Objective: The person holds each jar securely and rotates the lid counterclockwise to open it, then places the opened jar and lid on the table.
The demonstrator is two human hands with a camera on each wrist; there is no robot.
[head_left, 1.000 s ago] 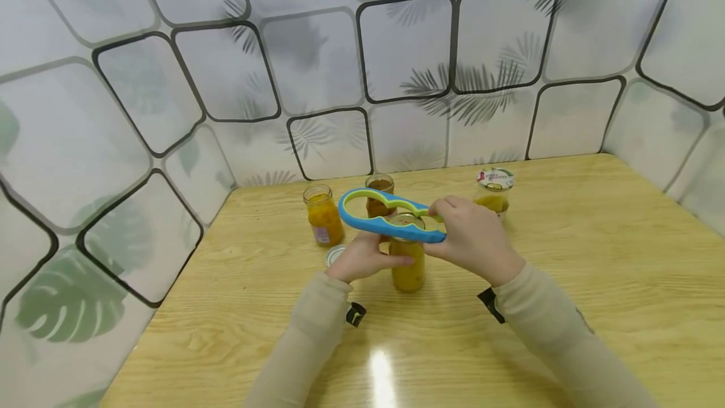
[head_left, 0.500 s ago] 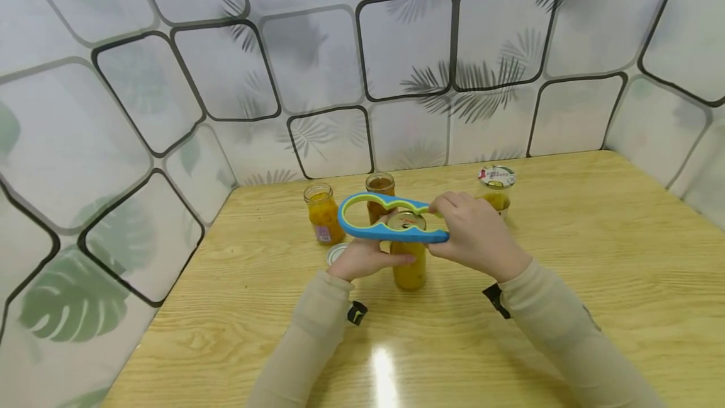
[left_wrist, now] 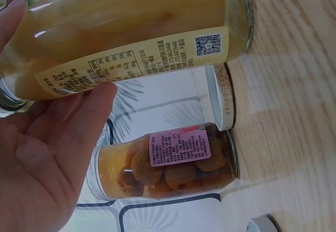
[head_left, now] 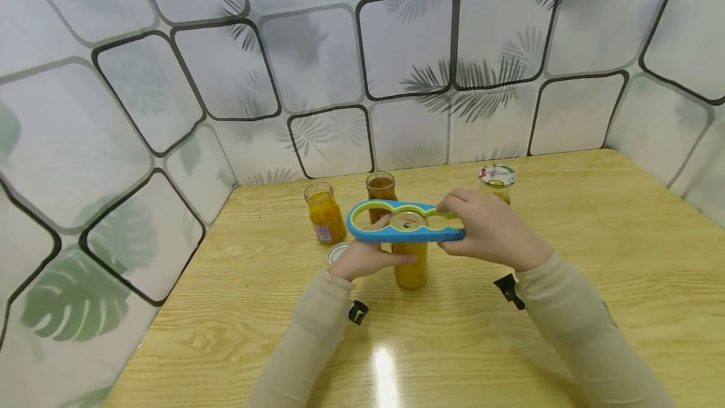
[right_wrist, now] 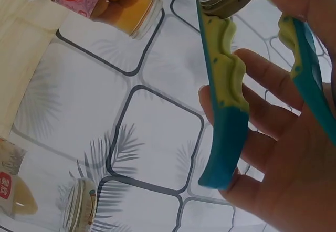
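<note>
In the head view, my left hand [head_left: 365,260] holds an upright glass jar of yellow fruit [head_left: 410,269], thumb across its front. My right hand [head_left: 493,228] grips the handle ends of a blue-and-green jar opener [head_left: 408,237], laid level at the height of the jar's gold metal lid [head_left: 409,220]. The lid shows inside the opener's middle notch. From the left wrist, the jar's label [left_wrist: 142,64] faces the camera, with the fingers [left_wrist: 89,122] behind the glass. In the right wrist view, the opener's two arms [right_wrist: 228,137] stand apart between thumb and fingers.
Behind the left hand stand two lidless jars, one of orange fruit [head_left: 325,222] and one of brown fruit [head_left: 381,186]. A loose white lid [head_left: 338,252] lies beside that hand. Beyond the right hand is a lidded jar [head_left: 498,175], partly hidden. A patterned wall [head_left: 317,62] borders the table.
My right hand and the jar opener have shifted to the right and levelled out, so the lid now shows in the middle notch. My left hand keeps holding the jar in place.
</note>
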